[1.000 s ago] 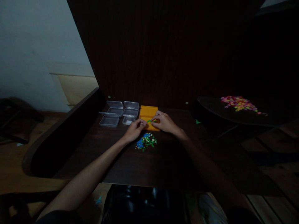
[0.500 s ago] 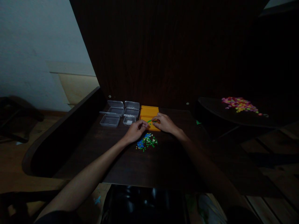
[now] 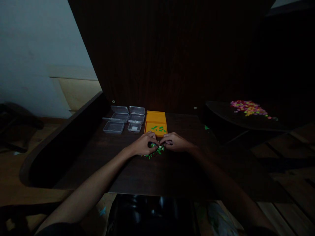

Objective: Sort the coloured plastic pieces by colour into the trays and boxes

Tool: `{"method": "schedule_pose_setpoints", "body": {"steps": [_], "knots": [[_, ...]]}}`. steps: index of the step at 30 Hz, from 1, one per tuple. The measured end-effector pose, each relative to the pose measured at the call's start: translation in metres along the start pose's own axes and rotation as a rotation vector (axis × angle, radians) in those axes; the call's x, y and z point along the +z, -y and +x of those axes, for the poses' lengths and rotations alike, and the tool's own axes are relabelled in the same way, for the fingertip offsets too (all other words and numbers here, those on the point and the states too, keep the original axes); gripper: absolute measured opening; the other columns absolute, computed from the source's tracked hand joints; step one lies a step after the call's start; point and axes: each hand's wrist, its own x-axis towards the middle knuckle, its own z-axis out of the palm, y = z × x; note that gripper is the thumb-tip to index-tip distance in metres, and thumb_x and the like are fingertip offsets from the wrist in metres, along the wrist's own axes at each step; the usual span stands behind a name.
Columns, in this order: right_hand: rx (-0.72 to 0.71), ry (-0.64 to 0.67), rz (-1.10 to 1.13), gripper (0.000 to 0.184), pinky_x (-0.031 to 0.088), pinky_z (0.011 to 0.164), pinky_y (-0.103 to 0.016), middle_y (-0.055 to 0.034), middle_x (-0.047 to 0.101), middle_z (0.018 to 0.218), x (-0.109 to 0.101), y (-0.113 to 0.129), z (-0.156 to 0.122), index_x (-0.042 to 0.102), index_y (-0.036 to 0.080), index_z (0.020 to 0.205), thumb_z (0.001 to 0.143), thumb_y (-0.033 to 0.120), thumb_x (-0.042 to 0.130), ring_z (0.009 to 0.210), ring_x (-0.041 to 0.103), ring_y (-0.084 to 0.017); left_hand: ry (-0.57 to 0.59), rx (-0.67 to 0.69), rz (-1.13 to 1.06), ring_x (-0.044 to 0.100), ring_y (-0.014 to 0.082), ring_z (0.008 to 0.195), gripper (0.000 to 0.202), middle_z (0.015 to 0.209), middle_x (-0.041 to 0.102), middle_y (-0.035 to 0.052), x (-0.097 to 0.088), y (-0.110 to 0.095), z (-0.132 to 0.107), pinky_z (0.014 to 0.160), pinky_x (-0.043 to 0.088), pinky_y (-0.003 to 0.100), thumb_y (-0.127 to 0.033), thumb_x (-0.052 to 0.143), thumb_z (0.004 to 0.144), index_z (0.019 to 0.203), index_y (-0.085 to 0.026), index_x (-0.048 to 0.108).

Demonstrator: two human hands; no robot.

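Observation:
My left hand [image 3: 144, 145] reaches over a small pile of plastic pieces [image 3: 160, 149], its thumb and fingers curled together among them. From the other side my right hand [image 3: 177, 143] pinches at the same pile, fingertips close to the left ones. Whatever the fingertips hold is too small to make out. The pile mixes green and pale bits, and the hands cover much of it. Just behind the hands lies an open orange-yellow box [image 3: 156, 116], lid tipped back. Several green pieces [image 3: 161, 129] are spread in its front half.
Left of the yellow box stand clear plastic boxes with raised lids [image 3: 113, 127], one holding a white piece [image 3: 134, 128]. A heap of pink, red and yellow bits [image 3: 249, 107] lies on a side shelf at right. A dark upright panel [image 3: 157, 65] closes off the back.
Both hands have come back from the yellow box to the pile in front of it. The green pieces in the box are now uncovered. The view has shifted slightly.

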Motion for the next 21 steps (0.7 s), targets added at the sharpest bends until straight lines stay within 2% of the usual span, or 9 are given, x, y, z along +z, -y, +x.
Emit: {"method": "schedule_pose_setpoints", "body": {"steps": [5,9,13,21], "knots": [[0.068,-0.004,0.018,0.030,0.037,0.059,-0.021,0.0016,0.061,0.066,-0.0003,-0.0008,-0.0006,0.077,0.017,0.096,0.077,0.008,0.055,0.057,0.047,-0.010,0.046,-0.009,0.056,0.057,0.0188,0.087,0.023,0.084,0.058,0.0039,0.0004,-0.0011,-0.0003,0.081,0.047,0.030,-0.013,0.063,0.079,0.097,-0.019,0.077],[0.121,-0.029,0.039,0.025,0.037,0.057,-0.021,0.0008,0.061,0.065,-0.0019,-0.0027,-0.0030,0.077,0.015,0.094,0.079,0.014,0.056,0.055,0.048,-0.010,0.035,-0.020,0.090,0.058,0.0201,0.089,0.019,0.085,0.059,0.0048,0.0008,-0.0011,0.0000,0.082,0.047,0.031,-0.014,0.062,0.080,0.093,-0.016,0.076],[0.178,-0.050,0.052,0.027,0.036,0.057,-0.021,0.0012,0.060,0.063,-0.0037,-0.0064,-0.0056,0.076,0.014,0.099,0.080,0.017,0.057,0.055,0.046,-0.010,0.010,-0.022,0.112,0.058,0.0207,0.090,0.020,0.086,0.061,0.0054,0.0015,-0.0007,0.0005,0.083,0.048,0.032,-0.017,0.060,0.084,0.099,-0.016,0.073],[0.182,-0.029,0.056,0.027,0.035,0.056,-0.021,0.0008,0.060,0.064,-0.0033,-0.0065,-0.0057,0.077,0.014,0.099,0.081,0.019,0.059,0.054,0.046,-0.010,0.025,0.022,0.089,0.058,0.0198,0.089,0.022,0.086,0.060,0.0050,0.0019,-0.0011,-0.0011,0.079,0.047,0.030,-0.028,0.061,0.089,0.104,-0.019,0.074]]}}
